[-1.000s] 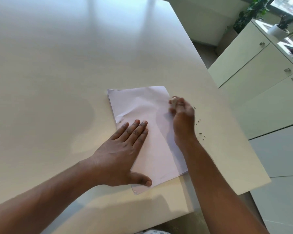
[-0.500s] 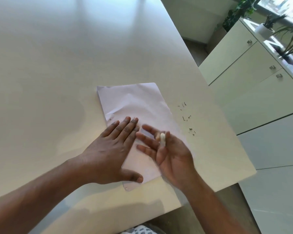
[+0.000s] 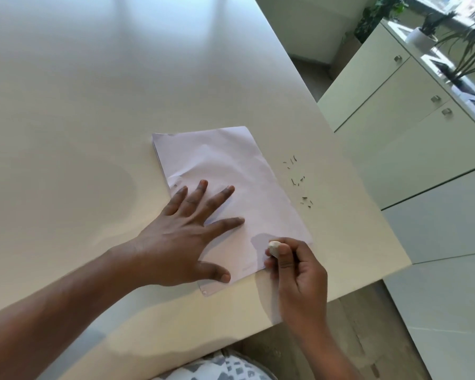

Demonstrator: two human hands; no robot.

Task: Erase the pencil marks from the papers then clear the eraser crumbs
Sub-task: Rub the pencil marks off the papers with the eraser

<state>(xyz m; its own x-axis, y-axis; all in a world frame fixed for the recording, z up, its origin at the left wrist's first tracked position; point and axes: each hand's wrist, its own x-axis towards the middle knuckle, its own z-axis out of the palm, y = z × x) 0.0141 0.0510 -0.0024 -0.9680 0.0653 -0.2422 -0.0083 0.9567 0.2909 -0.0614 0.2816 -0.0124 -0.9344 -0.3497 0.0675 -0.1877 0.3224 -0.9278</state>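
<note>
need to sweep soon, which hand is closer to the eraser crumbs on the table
Right. The right hand, gripping the eraser, is just below the crumbs; the left hand lies across the paper.

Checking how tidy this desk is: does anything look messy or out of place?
Dark eraser crumbs lie scattered on the table, right of the papers. The stack is slightly uneven, a lower sheet's corner poking out near the left hand.

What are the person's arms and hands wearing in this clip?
Nothing shows on them: both forearms are bare, with no sleeves in view. The left hand and right hand are ungloved, and no watch, ring or bracelet shows.
</note>
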